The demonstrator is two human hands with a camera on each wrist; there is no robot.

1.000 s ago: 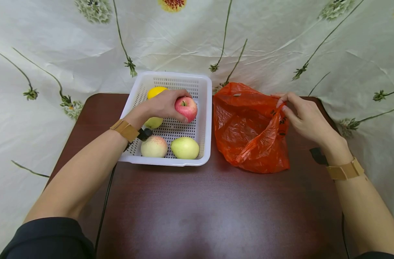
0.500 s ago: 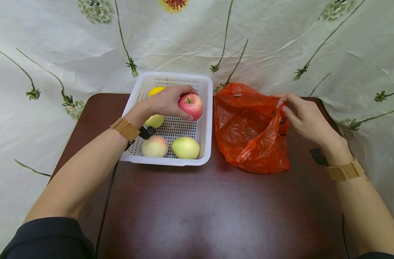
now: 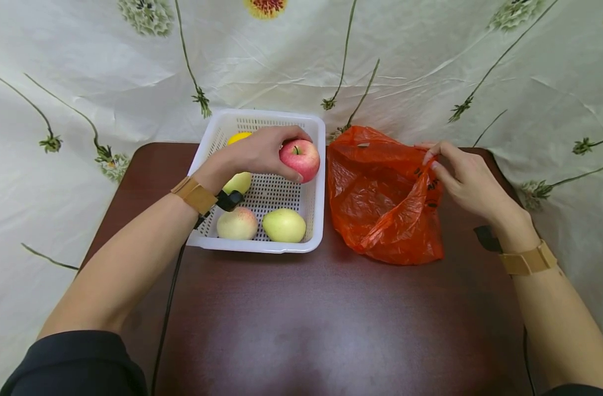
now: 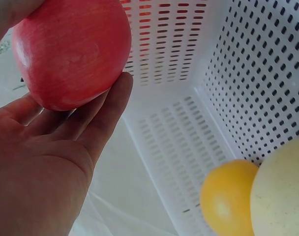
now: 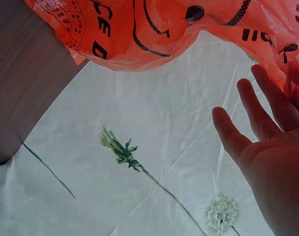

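My left hand (image 3: 265, 150) grips a red apple (image 3: 301, 159) above the right part of a white plastic basket (image 3: 314, 209). In the left wrist view the fingers curve round the apple (image 4: 73, 51), clear of the basket floor. Inside the basket lie a pale peach (image 3: 237, 224), a yellow-green pear (image 3: 284, 225), another yellow-green fruit (image 3: 238, 184) and an orange-yellow fruit (image 3: 239, 137), the last two partly hidden by the hand. My right hand (image 3: 467, 179) pinches the rim of a red plastic bag (image 3: 381, 203), whose mouth gapes to the left. In the right wrist view the other fingers are spread.
Basket and bag stand side by side at the back of a dark brown table (image 3: 341, 313). A white cloth (image 3: 281, 66) with printed flowers hangs behind and around it. A black cable (image 3: 168, 313) runs down from the left wrist.
The left hand has carried the apple rightward and slightly up, from over the basket's middle to near its right rim. The right hand and bag have stayed in place.
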